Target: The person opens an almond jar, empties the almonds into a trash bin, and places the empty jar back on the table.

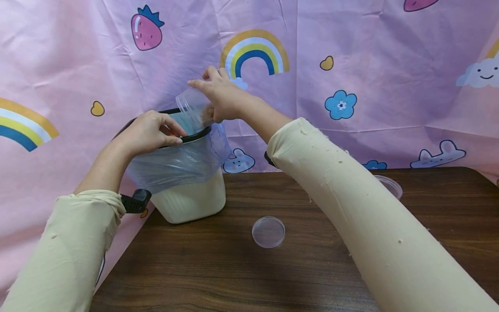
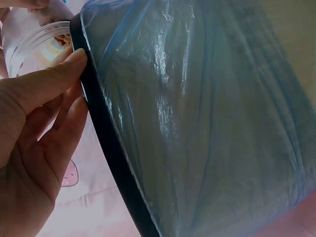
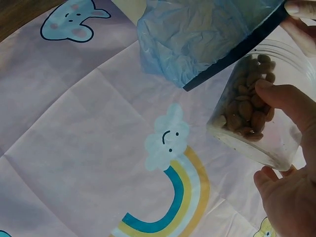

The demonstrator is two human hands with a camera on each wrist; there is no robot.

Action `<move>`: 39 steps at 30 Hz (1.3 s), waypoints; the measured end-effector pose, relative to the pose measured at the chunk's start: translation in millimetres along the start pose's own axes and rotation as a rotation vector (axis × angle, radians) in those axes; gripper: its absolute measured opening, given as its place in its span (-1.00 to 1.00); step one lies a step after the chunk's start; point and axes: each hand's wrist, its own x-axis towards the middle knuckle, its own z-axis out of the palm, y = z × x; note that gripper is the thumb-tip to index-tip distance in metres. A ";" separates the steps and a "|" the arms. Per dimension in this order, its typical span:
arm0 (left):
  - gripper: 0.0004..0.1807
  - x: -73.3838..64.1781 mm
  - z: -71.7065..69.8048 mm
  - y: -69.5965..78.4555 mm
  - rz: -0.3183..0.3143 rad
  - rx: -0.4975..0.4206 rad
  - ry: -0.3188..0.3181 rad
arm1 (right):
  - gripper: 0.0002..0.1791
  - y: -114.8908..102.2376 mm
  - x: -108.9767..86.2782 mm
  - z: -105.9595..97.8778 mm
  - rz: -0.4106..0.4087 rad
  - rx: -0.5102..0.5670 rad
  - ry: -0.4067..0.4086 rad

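My right hand [image 1: 224,95] grips a clear plastic jar [image 1: 187,104], tilted with its open mouth over the bin. Brown almonds [image 3: 249,106] lie along the jar's lower side in the right wrist view, with my thumb across the wall. The cream trash bin [image 1: 191,201] stands on the table, lined with a blue translucent bag [image 1: 171,167] folded down over its outside. My left hand [image 1: 150,132] pinches the bin's black rim [image 1: 196,135], thumb outside. In the left wrist view the jar mouth [image 2: 39,42] shows just past the rim.
A round clear lid [image 1: 268,232] lies on the dark wooden table [image 1: 241,277], right of the bin. Another clear round plastic piece [image 1: 390,186] sits farther back, partly behind my right sleeve [image 1: 351,203]. A pink printed cloth [image 1: 296,99] hangs behind the table.
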 end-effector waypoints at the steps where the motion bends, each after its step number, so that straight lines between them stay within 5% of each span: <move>1: -0.80 0.1 -0.1 0.3 0.000 0.000 0.000 | -0.08 -0.1 -0.2 -0.3 0.001 -0.003 0.001; 39: -0.82 -1.7 -0.4 0.0 0.033 0.016 0.025 | -0.08 -9.7 -3.2 -1.7 -0.043 -0.111 0.034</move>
